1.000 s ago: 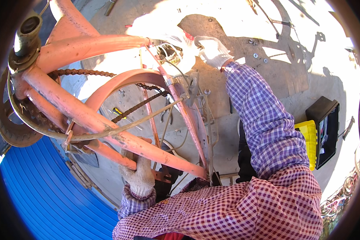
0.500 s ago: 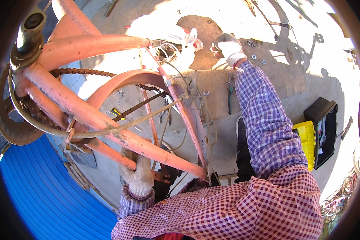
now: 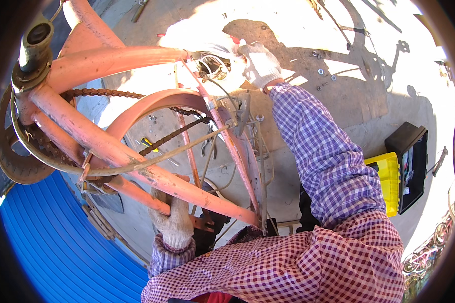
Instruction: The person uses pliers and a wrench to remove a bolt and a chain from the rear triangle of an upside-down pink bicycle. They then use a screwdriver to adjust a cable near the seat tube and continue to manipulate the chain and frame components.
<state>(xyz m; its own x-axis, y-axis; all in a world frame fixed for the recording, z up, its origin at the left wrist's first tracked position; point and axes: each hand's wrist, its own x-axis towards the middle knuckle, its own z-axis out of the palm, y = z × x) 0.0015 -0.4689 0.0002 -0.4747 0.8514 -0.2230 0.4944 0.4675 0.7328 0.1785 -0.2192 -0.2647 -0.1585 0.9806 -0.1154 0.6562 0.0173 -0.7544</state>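
Observation:
An orange bicycle frame (image 3: pixel 111 146), with a rusty chain (image 3: pixel 179 134) and a large chainring (image 3: pixel 23 159), fills the left side. My left hand (image 3: pixel 174 222), in a pale knitted glove, is wrapped round a thin lower tube of it; some of the fingers are behind the tube. Beyond the frame, my right hand (image 3: pixel 262 65), gloved too, is closed at the bunched end of a white bag (image 3: pixel 199 38). Its fingertips are partly hidden there, and the bag is bleached by sunlight. Several thin cables (image 3: pixel 212 65) lie close to the frame, beside the bag.
Pliers (image 3: pixel 209 146), a yellow-and-black screwdriver (image 3: pixel 149 144) and several nuts (image 3: pixel 321 72) lie on the ground. A black toolbox (image 3: pixel 412 166) with a yellow tray (image 3: pixel 387 177) stands at the right. A hammer (image 3: pixel 354 30) lies far right; blue corrugated sheeting (image 3: pixel 71 242) is lower left.
My right hand has moved left, from the bare board to the white bag's bunched end, and its fingers have closed there. My left hand has stayed on the frame tube.

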